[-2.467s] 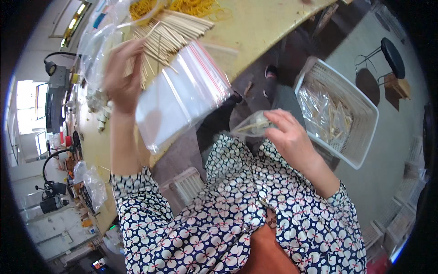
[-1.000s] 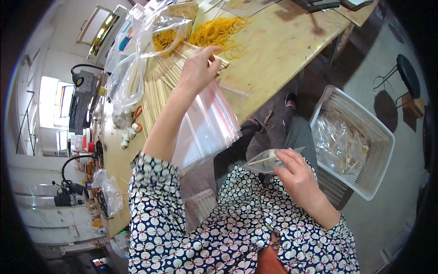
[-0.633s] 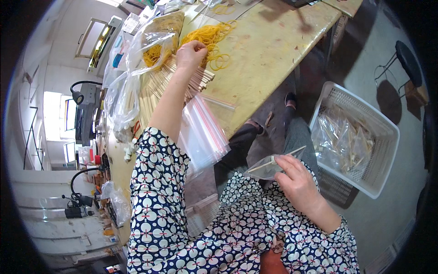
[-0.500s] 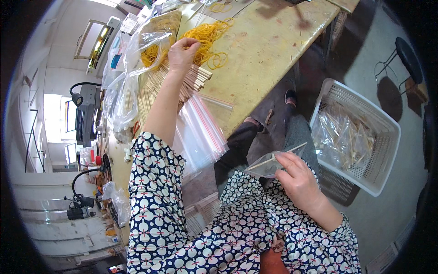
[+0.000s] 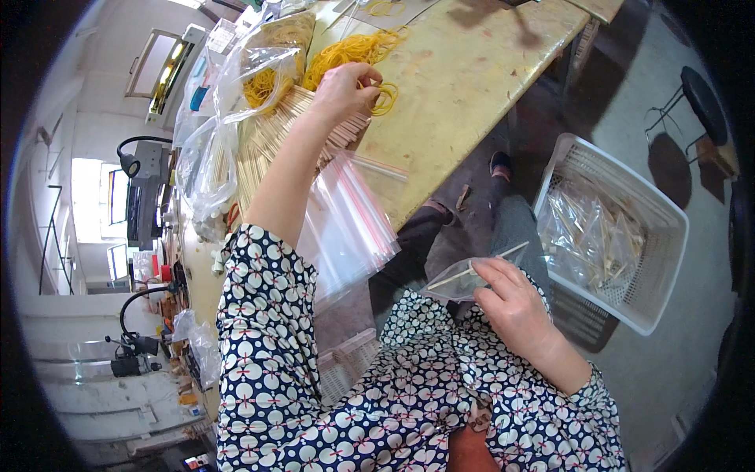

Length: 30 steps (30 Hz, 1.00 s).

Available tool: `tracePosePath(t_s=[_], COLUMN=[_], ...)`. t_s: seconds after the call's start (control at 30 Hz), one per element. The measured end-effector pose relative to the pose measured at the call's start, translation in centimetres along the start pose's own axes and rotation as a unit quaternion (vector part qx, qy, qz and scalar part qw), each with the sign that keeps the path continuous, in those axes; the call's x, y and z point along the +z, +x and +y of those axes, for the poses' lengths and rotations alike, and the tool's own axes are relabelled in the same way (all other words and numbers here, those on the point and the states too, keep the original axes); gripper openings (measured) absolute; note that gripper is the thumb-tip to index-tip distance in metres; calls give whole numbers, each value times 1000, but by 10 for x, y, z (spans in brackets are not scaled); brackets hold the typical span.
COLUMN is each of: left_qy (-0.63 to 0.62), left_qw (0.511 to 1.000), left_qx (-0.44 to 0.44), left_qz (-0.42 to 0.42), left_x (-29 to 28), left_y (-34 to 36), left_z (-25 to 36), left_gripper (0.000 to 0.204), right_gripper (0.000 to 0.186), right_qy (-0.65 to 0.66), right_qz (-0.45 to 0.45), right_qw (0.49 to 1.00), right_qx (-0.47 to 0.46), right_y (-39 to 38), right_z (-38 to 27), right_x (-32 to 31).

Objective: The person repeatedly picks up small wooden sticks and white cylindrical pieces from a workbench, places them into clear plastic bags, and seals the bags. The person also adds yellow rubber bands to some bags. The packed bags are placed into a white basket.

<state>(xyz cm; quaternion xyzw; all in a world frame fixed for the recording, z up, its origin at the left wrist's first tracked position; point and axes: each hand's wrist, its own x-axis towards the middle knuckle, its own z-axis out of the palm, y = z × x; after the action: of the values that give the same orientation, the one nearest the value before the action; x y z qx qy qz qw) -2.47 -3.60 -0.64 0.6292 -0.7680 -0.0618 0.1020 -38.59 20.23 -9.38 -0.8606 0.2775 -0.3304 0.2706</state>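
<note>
My left hand (image 5: 346,93) reaches over the table, its fingers curled in a pinch beside loose yellow rubber bands (image 5: 385,99). What the fingertips hold, if anything, is too small to make out. Under that hand and forearm lies a bundle of thin wooden sticks (image 5: 263,145). A stack of clear zip bags (image 5: 346,220) with reddish edge strips overhangs the table edge. Above my lap, my right hand (image 5: 515,311) is closed on a small clear plastic bag (image 5: 460,289). A pale wooden stick (image 5: 515,248) shows along the bag and pokes out beyond the fingers.
A heap of rubber bands (image 5: 346,53) lies by an open plastic sack (image 5: 275,51). To the right, a white plastic basket (image 5: 668,259) on the floor holds filled clear bags (image 5: 590,236). A black stool (image 5: 702,102) stands farther off. Desk lamps (image 5: 130,164) are at the left.
My left hand has moved right and slightly toward me, from the rubber band heap to the loose loops at its edge. My right hand keeps its hold on the bag, almost still.
</note>
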Motion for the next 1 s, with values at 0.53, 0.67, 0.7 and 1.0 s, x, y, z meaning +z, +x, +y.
tracePosePath(t_s=[0.53,0.67,0.7,1.0], left_qy=[-223,-401,-433,-582], left_qw=[971,913,899,809], left_qx=[-91,-77,-69,-65], left_qz=[-14,-1,0,-53], left_x=[-8,-23,-26,0], left_y=[-16,-51,-62,-200], left_z=[7,25,29,120], left_gripper=[14,7,8,13], right_gripper=[12,13,13,12], right_qy=[-11,-24,-27,-8], right_qz=[8,12,14,3], right_qw=[1000,1000,1000,1000], right_qx=[-1,-1,-1,-17], right_y=[-3,-3,-1,16], right_z=[-1,-3,-4,-14], right_x=[-1,-1,-1,-3])
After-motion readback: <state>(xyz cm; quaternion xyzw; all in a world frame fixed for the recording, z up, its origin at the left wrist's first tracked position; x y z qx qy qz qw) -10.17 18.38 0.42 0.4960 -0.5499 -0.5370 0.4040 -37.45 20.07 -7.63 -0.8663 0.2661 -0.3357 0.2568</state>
